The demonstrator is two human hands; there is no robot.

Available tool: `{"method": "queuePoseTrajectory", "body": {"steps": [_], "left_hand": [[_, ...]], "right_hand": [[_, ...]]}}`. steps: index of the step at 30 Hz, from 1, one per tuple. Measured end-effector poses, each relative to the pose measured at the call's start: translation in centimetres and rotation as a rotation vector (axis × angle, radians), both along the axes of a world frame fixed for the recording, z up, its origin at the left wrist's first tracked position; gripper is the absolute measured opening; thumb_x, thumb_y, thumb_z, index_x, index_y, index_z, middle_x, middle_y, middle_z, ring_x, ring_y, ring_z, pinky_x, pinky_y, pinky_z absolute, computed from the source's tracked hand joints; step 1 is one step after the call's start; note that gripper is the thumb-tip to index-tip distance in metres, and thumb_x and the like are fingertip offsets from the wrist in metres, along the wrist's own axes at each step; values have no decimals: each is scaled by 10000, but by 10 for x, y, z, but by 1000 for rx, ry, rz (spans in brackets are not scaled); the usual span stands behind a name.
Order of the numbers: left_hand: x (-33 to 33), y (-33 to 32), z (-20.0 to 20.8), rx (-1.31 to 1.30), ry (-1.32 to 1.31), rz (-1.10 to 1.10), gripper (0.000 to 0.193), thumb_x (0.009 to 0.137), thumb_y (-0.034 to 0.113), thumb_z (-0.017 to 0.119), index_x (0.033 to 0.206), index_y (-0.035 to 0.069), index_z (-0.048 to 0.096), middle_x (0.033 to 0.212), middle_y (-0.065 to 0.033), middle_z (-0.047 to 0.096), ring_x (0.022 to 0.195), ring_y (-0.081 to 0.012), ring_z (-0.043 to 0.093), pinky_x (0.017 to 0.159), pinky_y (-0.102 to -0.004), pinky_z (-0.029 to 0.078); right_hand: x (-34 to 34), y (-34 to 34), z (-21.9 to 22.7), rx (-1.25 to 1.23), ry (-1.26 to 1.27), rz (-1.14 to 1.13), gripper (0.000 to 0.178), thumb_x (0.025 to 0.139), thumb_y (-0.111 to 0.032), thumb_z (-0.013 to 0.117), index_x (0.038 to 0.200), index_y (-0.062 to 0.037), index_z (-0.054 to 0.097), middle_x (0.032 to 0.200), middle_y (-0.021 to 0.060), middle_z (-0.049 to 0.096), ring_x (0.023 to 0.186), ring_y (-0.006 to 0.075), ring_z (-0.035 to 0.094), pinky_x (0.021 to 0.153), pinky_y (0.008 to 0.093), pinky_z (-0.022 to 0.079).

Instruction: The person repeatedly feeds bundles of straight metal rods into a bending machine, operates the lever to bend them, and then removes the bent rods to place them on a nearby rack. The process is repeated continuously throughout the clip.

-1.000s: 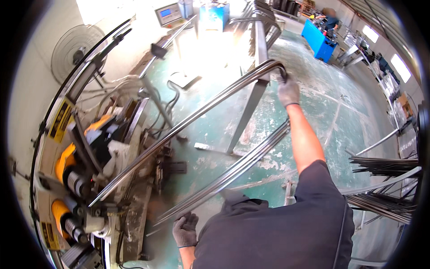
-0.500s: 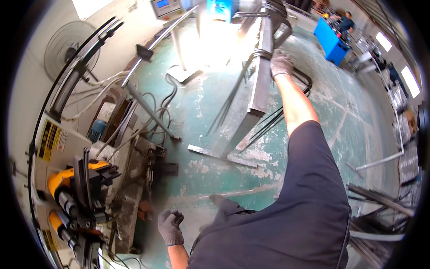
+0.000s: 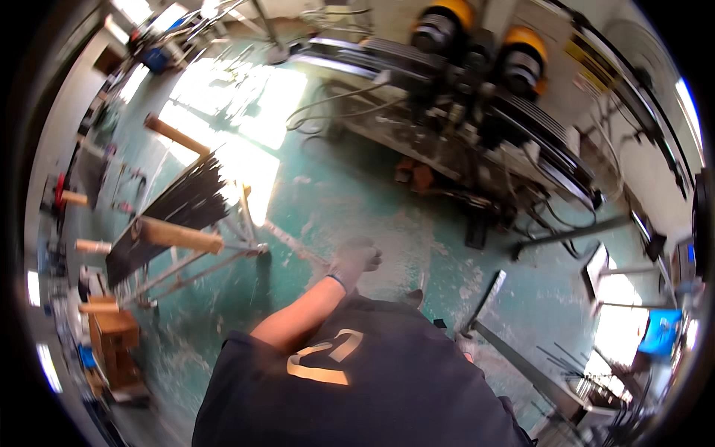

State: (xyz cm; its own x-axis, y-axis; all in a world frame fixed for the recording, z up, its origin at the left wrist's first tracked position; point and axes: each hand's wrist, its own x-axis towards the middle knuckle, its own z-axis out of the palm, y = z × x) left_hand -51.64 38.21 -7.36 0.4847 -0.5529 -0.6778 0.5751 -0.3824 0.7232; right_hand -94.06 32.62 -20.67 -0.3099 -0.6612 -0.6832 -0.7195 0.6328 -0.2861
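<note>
My left hand (image 3: 356, 261), in a grey knit glove, hangs over the green floor in front of my body. Its fingers are curled in and nothing shows in them. Only a small patch of my right hand (image 3: 465, 346) shows beside my dark shirt, next to a grey metal stand (image 3: 525, 361); its fingers are hidden. To the left, a rack with brown roller-like posts (image 3: 182, 235) carries a stack of dark bars (image 3: 182, 205). Its legs stand closest to my left hand, apart from it.
A long machine with yellow-and-black cylindrical units (image 3: 521, 59) spans the far side, its cables (image 3: 342, 104) looping near the floor. Brown boxes (image 3: 113, 343) stand at the left. A blue object (image 3: 661, 330) and thin dark rods (image 3: 570, 365) are at the right.
My view has swung left: the machine went from the left to the far side, and the metal stand to the lower right. The bar rack came into view. My right hand is now mostly hidden.
</note>
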Motion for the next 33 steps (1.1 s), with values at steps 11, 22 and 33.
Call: {"method": "queuePoseTrajectory", "body": {"steps": [11, 22, 33], "left_hand": [[263, 250, 42, -159, -624, 640, 205, 897, -4, 614, 1099, 4, 644, 922, -79, 702, 831, -170, 674, 776, -314, 569], [483, 444, 143, 561, -1348, 1000, 281, 923, 123, 679, 1179, 6, 674, 1107, -100, 736, 1031, -211, 700, 955, -339, 535], [559, 409, 133, 1096, -1146, 731, 226, 969, 219, 671, 1059, 20, 729, 1004, -146, 741, 890, -284, 703, 828, -379, 547]], "right_hand": [[342, -135, 18, -482, -107, 788, 380, 892, -305, 711, 1177, -56, 744, 1156, 189, 761, 1124, 338, 718, 983, 392, 542], [717, 53, 55, -241, -550, 1578, 445, 935, -327, 705, 1292, -62, 689, 1198, 203, 743, 1138, 365, 708, 985, 434, 543], [972, 224, -8, -147, -678, 2173, 574, 869, -208, 759, 1392, -78, 563, 1368, 176, 627, 1290, 369, 574, 1067, 518, 459]]}}
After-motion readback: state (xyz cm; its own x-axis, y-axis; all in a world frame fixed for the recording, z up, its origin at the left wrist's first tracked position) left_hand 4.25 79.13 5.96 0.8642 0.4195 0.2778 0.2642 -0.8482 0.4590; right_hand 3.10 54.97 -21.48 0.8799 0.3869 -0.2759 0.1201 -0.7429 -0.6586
